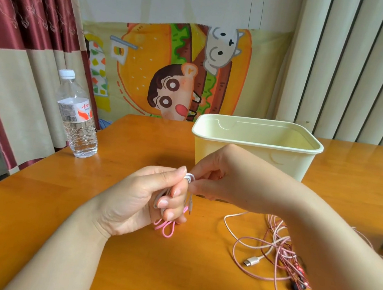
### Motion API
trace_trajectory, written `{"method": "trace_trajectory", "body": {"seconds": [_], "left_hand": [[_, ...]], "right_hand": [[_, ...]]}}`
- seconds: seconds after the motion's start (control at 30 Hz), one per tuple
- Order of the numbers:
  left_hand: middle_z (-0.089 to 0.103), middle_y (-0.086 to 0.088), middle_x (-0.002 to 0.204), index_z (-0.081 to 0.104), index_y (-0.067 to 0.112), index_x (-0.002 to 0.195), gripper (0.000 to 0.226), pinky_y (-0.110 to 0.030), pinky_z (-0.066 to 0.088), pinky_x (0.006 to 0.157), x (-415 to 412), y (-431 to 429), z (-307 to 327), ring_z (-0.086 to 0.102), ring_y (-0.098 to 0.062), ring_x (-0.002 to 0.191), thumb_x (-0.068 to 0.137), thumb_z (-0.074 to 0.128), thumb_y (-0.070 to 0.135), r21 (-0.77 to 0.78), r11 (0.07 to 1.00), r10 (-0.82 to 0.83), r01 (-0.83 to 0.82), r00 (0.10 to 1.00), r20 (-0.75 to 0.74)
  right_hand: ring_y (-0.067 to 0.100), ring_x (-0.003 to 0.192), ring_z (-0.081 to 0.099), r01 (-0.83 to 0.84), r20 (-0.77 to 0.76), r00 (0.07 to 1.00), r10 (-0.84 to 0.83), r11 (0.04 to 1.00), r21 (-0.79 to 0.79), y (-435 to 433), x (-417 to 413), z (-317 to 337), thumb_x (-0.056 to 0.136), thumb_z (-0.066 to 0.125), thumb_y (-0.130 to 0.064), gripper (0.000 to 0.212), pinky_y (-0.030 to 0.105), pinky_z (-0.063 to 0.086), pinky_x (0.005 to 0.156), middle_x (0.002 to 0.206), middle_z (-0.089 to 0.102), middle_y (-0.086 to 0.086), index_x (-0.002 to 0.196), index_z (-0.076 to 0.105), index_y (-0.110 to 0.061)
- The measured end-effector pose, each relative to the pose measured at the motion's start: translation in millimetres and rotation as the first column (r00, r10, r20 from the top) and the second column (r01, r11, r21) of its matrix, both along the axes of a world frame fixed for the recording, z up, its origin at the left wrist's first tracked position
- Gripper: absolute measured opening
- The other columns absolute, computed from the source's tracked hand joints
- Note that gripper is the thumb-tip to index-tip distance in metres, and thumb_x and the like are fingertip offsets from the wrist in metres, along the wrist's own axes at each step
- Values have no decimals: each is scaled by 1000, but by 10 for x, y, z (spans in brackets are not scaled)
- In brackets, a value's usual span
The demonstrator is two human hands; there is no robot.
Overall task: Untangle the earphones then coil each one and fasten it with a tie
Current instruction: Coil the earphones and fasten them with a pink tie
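My left hand (140, 196) grips a small coil of white earphone cable (189, 177), its fingers curled round the bundle above the table. My right hand (214, 182) pinches the top of that white coil between thumb and fingers, right against my left fingertips. Pink looped ties (167, 228) lie on the table just under my left hand. A tangle of pink and red earphone cables (279, 249) with a white plug (253, 261) lies to the right, partly hidden by my right forearm.
A pale yellow plastic box (256, 143) stands open behind my right hand. A clear water bottle (77, 115) stands near the wooden table's (120, 269) left edge. A dark object shows at the far right edge. Curtains and a cartoon cloth hang behind.
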State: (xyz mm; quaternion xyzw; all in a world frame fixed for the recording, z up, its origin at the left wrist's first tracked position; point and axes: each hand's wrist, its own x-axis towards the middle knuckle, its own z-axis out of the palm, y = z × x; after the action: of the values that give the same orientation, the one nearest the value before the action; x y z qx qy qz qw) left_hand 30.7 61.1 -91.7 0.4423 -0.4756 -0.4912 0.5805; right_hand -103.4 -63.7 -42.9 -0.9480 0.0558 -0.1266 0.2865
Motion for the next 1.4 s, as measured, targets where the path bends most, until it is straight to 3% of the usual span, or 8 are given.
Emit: {"method": "trace_trajectory", "body": {"seconds": [0.1, 0.23, 0.4, 0.67, 0.77, 0.9, 1.23, 1.4], "left_hand": [[41, 8, 47, 56, 20, 59, 36, -25, 50, 61, -4, -16, -7, 45, -8, 46, 75, 71, 48, -13, 1000, 4, -4, 1000, -8], [40, 8, 47, 55, 19, 59, 36, -26, 51, 61, 2, -28, -14, 44, -9, 46, 75, 71, 47, -22, 1000, 7, -8, 1000, -23], [40, 8, 47, 55, 19, 59, 36, -26, 51, 62, 24, -20, -13, 44, -8, 45, 75, 72, 46, -20, 1000, 14, -15, 999, -45], [39, 8, 45, 54, 19, 57, 34, -26, 50, 60, -1, -23, -9, 44, -8, 44, 76, 70, 41, -15, 1000, 25, -26, 999, -41], [40, 9, 46, 54, 18, 59, 35, -26, 50, 61, -5, -22, -3, 44, -8, 44, 77, 71, 43, -40, 999, -21, 18, 997, -72], [41, 10, 46, 55, 18, 59, 33, -25, 50, 61, -19, -14, 0, 45, -7, 44, 80, 68, 41, -72, 995, -80, 73, 991, -110], [43, 11, 46, 57, 19, 60, 32, -26, 51, 63, -21, -1, 39, 46, -6, 45, 81, 67, 42, -88, 994, -75, 64, 989, -128], [40, 3, 46, 62, 15, 58, 27, -28, 55, 63, -130, -28, 100, 53, -12, 48, 74, 59, 38, -64, 974, 206, -216, 970, -128]], "right_hand": [[1, 53, 56, -2, -20, 1000, 3, 999, 41, -16, -15, 5, 87, 66, -22, 13, 8, 40, 50, 67, 68, 1, 91, 75, -15], [9, 60, 60, 3, 15, 1000, -4, 999, 36, -49, -34, 28, 83, 70, -27, 13, 14, 44, 56, 76, 72, 1, 93, 75, -20], [-5, 55, 54, -31, 180, 984, 5, 990, 139, -38, -41, 94, 80, 73, -16, 4, 7, 40, 57, 63, 64, -11, 84, 73, -16], [-2, 59, 58, -53, 154, 988, 23, 980, 191, -30, 4, 37, 80, 73, -15, 2, 13, 50, 63, 70, 68, -5, 80, 71, -14], [6, 60, 60, -98, 139, 989, 54, 940, 327, -59, 19, 16, 79, 72, -11, 8, 17, 51, 62, 72, 67, 5, 85, 67, -10], [10, 64, 61, -138, 62, 990, 124, 862, 488, -108, 8, -17, 70, 70, -23, 26, 21, 52, 64, 72, 65, 3, 92, 68, -10], [5, 57, 60, -66, 31, 998, 59, 943, 326, -66, -12, 20, 81, 71, -19, 14, 16, 47, 59, 66, 67, -1, 87, 72, -7], [2, 55, 58, 6, 84, 996, -22, 982, 188, -68, 7, 9, 85, 69, -23, 10, 15, 46, 56, 66, 69, 0, 84, 72, -14]]}}
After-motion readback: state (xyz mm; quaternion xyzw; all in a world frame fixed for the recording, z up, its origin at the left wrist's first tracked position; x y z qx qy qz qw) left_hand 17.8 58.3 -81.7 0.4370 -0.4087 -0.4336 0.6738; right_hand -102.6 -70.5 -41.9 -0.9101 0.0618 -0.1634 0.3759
